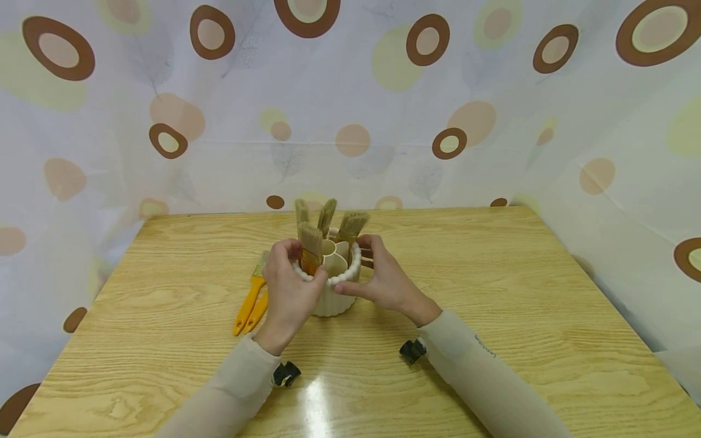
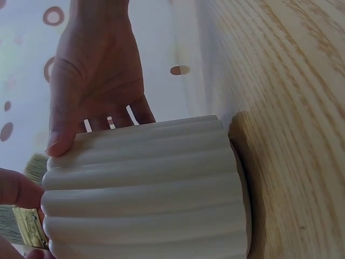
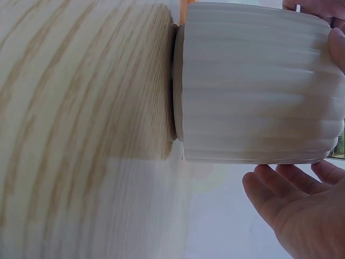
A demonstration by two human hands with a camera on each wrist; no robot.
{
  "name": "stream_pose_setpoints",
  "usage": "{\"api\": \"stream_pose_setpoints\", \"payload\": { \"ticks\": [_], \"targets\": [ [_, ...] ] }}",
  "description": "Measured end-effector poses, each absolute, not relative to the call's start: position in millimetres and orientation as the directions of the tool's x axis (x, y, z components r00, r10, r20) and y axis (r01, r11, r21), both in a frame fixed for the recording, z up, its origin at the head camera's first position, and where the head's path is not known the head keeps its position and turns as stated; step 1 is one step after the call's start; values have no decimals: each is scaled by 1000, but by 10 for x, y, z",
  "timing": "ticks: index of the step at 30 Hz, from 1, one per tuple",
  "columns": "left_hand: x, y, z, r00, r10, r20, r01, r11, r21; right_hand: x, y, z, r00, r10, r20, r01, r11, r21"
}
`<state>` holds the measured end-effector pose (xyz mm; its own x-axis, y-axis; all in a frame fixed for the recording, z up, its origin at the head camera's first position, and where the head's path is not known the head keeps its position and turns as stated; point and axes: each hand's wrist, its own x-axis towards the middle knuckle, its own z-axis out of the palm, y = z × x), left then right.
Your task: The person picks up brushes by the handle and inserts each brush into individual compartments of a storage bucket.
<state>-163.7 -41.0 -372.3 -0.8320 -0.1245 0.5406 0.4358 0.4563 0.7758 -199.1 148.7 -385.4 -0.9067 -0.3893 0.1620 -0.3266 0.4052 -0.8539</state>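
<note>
A cream ribbed brush holder (image 1: pixel 331 301) with a beaded rim and inner compartments stands upright on the table. Several bristle paintbrushes stand in it, bristles up, among them a front one (image 1: pixel 311 242) and a right one (image 1: pixel 353 225). My left hand (image 1: pixel 290 298) grips the rim from the left, its thumb in front, close around the front brush. From the right, my right hand (image 1: pixel 386 280) holds the rim and side, thumb in front and fingers behind. In the right wrist view, its fingertips touch the ribbed wall (image 3: pixel 259 81). The brush handles are hidden inside.
Left of the holder lie paintbrushes with yellow handles (image 1: pixel 249 307), partly covered by my left hand. The wooden table (image 1: pixel 493 292) reaches back to a patterned cloth (image 1: pixel 350 91) hanging behind and along the sides.
</note>
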Motion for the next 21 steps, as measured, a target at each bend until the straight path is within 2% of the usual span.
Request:
{"api": "stream_pose_setpoints", "payload": {
  "ticks": [12, 21],
  "targets": [
    [-1615, -421, -3704, -850, -113, 515, 416, 455, 787, -1990, 1491, -3862, -900, -388, 198, -359, 404, -842],
    [-1580, -447, -3663, -871, -121, 476, 383, 440, 812, -2003, 1499, -3865, -904, -388, 178, -350, 437, -829]
  ]
}}
